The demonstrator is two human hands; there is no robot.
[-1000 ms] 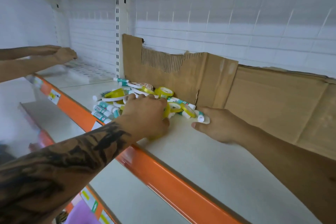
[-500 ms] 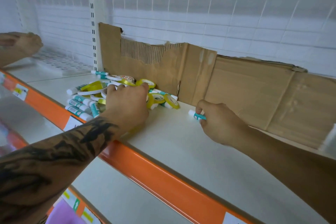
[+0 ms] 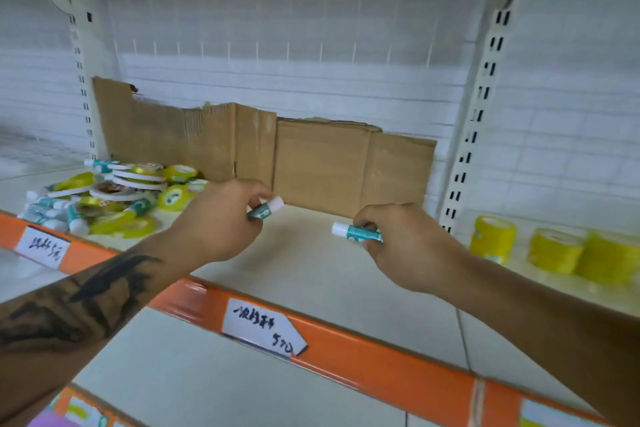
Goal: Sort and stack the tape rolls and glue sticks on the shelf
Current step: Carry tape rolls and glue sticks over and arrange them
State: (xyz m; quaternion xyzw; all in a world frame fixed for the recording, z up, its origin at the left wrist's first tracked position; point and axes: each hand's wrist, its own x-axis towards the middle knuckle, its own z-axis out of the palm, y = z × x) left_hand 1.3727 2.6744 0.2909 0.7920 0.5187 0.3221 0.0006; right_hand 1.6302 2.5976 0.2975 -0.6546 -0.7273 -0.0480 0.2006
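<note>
Pinching one glue stick in each hand, I am holding both above the bare middle of the shelf [image 3: 311, 274]. My left hand [image 3: 221, 218] is gripping a teal glue stick [image 3: 266, 208] between thumb and fingertips, its white cap pointing up and to the right. My right hand [image 3: 405, 243] is curling round a second glue stick [image 3: 356, 232], which is lying nearly level with its white cap pointing left toward the other hand. The two sticks are sitting near each other but apart, neither touching the shelf.

Half a second ago my left hand was lying flat over the pile with nothing visibly in its grip; now it is lifted off, shifted right, and carrying a stick. My right hand, which was low at the shelf surface close to the cardboard [image 3: 311, 163], is now raised and nearer to me, keeping hold of its stick.

Far left, the jumbled pile [image 3: 114, 198] of yellow tape rolls, flat white rolls and teal glue sticks is lying by the cardboard's left end. To the right, past the white upright [image 3: 474, 121], yellow tape stacks [image 3: 554, 246] are standing in a row, newly in view. Handwritten price tags [image 3: 263, 329] are sitting on the orange front rail [image 3: 381, 360].
</note>
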